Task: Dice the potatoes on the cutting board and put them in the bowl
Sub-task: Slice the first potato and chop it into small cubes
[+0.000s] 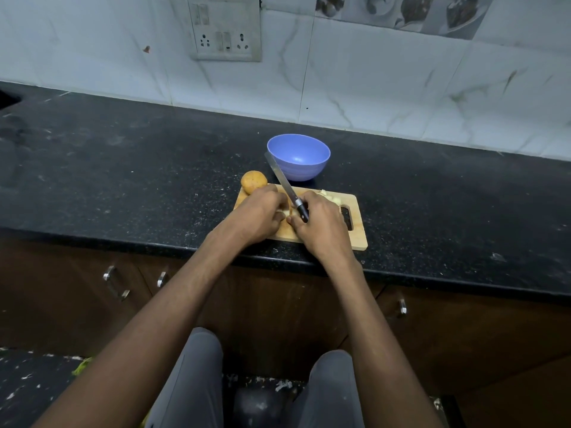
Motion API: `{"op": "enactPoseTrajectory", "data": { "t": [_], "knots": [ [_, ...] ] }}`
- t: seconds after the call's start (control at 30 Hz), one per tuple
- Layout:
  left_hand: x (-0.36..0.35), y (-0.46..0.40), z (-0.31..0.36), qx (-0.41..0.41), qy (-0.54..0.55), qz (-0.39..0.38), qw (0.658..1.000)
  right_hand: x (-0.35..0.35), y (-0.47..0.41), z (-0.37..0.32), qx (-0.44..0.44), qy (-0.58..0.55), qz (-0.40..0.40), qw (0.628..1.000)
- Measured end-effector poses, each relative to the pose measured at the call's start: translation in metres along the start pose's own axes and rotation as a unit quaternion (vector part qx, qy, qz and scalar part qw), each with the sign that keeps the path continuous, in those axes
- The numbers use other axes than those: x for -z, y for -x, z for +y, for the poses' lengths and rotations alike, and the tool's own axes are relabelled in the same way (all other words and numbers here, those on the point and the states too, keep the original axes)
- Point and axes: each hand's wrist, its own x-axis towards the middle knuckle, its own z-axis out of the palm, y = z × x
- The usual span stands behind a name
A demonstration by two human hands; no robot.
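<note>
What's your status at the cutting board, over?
Right hand grips knife, left hand holds potato piece on board. Whole potato uncut. Bowl empty. Nothing blocking.

board centre: taken by left hand (259, 217) and right hand (321, 223), close together on the pale wooden cutting board (358, 239)
blade: long steel knife with black handle (285, 188) slants up-left from right hand, tip overlapping near-left rim of round blue plastic bowl (299, 157)
far-left board corner: whole brown-skinned potato (254, 181) blocks it
far-right board: small pale diced pieces (329, 196)
free room: black speckled stone counter (123, 168) open left; open right too
</note>
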Motion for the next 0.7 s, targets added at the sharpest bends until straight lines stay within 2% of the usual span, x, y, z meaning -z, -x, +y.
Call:
{"op": "enactPoseTrajectory", "data": {
  "t": [0.43,0.7],
  "knots": [
    [0.0,-0.007,0.002,0.008,-0.01,0.018,1.0,0.006,0.0,0.009,0.012,-0.003,-0.005,1.0],
    [0.003,-0.031,0.015,0.028,0.072,0.092,0.993,0.023,-0.006,0.042,0.006,-0.082,0.073,0.994]
  ]
}}
